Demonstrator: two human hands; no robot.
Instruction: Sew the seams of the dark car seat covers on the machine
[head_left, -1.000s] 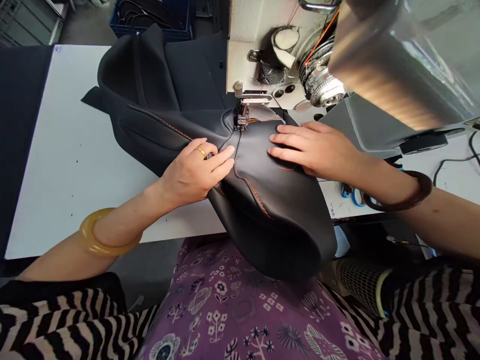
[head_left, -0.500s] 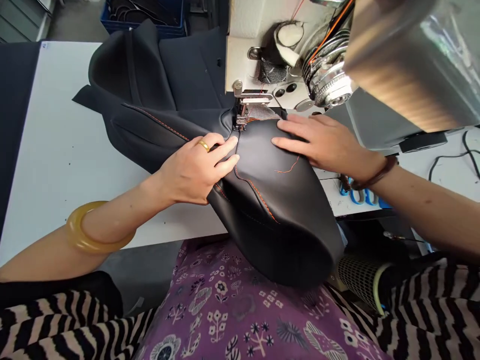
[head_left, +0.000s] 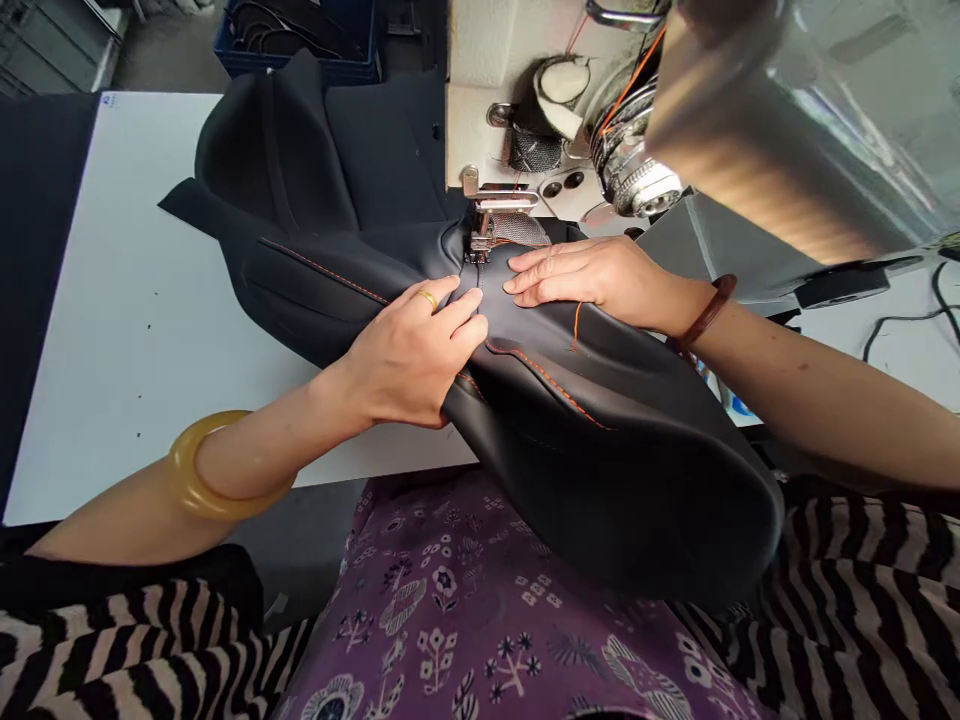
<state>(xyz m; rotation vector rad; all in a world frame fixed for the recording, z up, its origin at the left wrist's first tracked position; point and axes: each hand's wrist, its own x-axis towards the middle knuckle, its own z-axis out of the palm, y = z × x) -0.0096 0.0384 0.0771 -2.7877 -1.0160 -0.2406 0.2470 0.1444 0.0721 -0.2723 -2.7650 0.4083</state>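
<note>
A black leather-like cover (head_left: 600, 440) with orange stitching lies under the presser foot (head_left: 480, 240) of a white sewing machine (head_left: 517, 110). My left hand (head_left: 409, 350), wearing a gold ring, grips a fold of the cover just left of the seam, fingertips close to the foot. My right hand (head_left: 585, 280) lies flat on the cover just right of the foot, fingers together and pressing down. A loose orange thread (head_left: 576, 325) rests on the cover near my right wrist.
The white table (head_left: 127, 300) spreads to the left, with more black fabric (head_left: 300, 150) piled behind the cover. A blue crate (head_left: 300, 40) sits on the floor beyond. The machine's handwheel (head_left: 637, 170) and a shiny lamp hood (head_left: 795, 110) loom at upper right. Cables (head_left: 900, 320) lie at the right.
The cover has swung so its bulk hangs further to the right. My right hand slid left, closer to the presser foot. My left hand moved up toward the foot.
</note>
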